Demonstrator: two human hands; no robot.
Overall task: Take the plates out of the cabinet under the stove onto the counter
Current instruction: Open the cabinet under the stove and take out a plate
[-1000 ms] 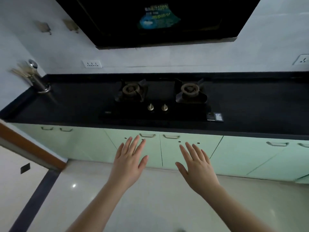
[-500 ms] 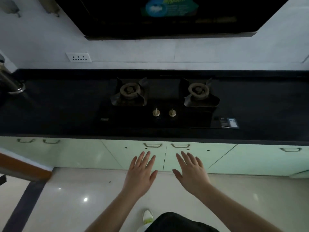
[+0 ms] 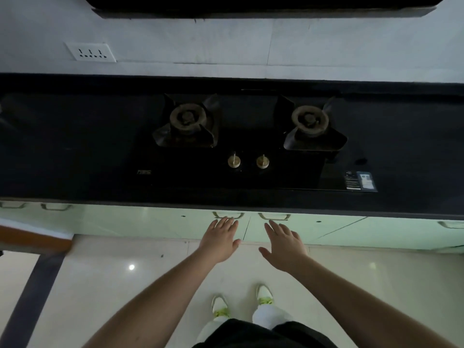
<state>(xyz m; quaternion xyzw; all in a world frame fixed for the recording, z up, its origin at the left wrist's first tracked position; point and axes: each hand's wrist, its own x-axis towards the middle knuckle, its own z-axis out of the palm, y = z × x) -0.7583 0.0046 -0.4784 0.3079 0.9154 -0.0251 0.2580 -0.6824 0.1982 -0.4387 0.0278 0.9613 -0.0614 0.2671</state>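
Note:
A black two-burner gas stove is set into the dark counter. Below it are two pale green cabinet doors, both closed, the left door and the right door. Each has a metal handle at its top edge: left handle, right handle. My left hand is stretched out with straight fingers, fingertips just below the left handle. My right hand is also flat and spread, fingertips a little under the right handle. No plates are visible.
A range hood hangs over the stove. A wall socket sits at the upper left. More green cabinet doors run left and right. My shoes stand on the glossy light floor.
I have stepped closer to the counter and look more steeply down. Both hands have reached forward to just under the two cabinet handles. My shoes have come into view.

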